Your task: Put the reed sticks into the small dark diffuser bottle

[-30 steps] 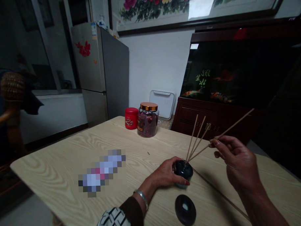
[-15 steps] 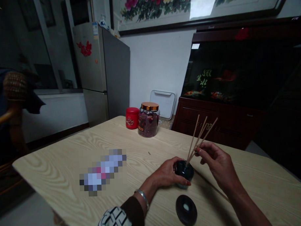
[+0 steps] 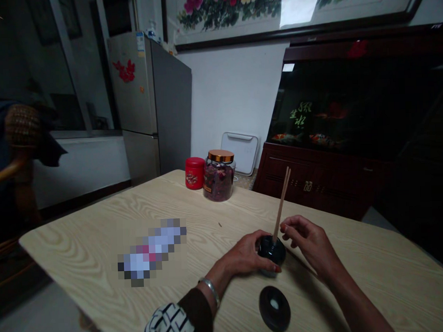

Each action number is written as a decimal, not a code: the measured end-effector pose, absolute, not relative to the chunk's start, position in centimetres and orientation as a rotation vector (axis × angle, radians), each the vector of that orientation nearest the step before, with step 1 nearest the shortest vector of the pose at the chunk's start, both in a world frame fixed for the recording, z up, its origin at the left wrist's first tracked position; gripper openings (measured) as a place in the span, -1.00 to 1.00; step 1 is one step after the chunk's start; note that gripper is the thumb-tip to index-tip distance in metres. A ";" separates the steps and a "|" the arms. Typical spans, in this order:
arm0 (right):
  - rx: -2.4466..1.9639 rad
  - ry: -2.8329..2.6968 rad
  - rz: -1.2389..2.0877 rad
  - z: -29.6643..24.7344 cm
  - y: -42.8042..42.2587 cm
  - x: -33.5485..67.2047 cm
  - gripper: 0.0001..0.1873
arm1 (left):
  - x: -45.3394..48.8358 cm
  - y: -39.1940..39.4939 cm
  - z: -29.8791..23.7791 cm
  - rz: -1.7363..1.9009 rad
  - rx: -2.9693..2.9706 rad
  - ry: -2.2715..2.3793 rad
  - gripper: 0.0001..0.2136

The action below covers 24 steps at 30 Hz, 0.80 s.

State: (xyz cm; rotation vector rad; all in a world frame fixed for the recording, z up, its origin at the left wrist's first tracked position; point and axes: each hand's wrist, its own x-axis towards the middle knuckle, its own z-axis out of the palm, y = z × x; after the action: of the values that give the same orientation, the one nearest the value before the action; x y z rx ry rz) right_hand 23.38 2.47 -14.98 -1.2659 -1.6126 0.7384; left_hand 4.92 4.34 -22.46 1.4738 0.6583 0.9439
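Note:
My left hand is wrapped round a small dark, rounded bottle, steadying it on the table. Out of the bottle's neck rise several thin wooden reed sticks, bunched close together and leaning slightly right. My right hand is at their lower part, thumb and forefinger pinched at the right side of the sticks, the other fingers curled. The exact contact at the fingertips is hard to see. In front of the bottle lies a dark round disc-shaped lid with a pale centre.
A blurred-out, long pale object lies on the wood-grain table. At the far edge stand a red canister and a glass jar with a copper lid. A tiny brown bit lies mid-table. Behind are a fridge and an aquarium.
The reed sticks were fanned apart and are now gathered into a tight bunch. My right hand has moved slightly left and down along them. My left hand and the bottle have stayed put.

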 end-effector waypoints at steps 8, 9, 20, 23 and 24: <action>-1.643 -2.111 0.404 -14.7 3.1 29.5 -0.84 | 4.9 4.0 -22.0 0.932 1.423 0.659 -0.28; -1.762 -2.194 0.329 -15.1 3.2 30.1 -0.87 | 5.0 4.1 -22.1 0.935 1.428 0.664 -0.28; -2.101 -2.357 0.179 -19.0 3.6 30.8 -0.86 | 4.9 4.1 -22.2 0.931 1.470 0.691 -0.29; -2.089 -2.361 0.211 -19.4 3.8 31.1 -0.87 | 4.9 4.1 -22.2 0.925 1.446 0.683 -0.30; -2.085 -2.356 0.221 -19.5 3.9 31.1 -0.87 | 4.9 4.1 -22.1 0.924 1.442 0.680 -0.30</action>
State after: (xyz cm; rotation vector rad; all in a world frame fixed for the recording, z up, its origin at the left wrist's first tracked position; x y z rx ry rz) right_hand 31.14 3.89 -19.47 -2.0845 -2.3565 0.2214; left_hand 4.95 4.06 -22.13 1.4416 0.6805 0.9243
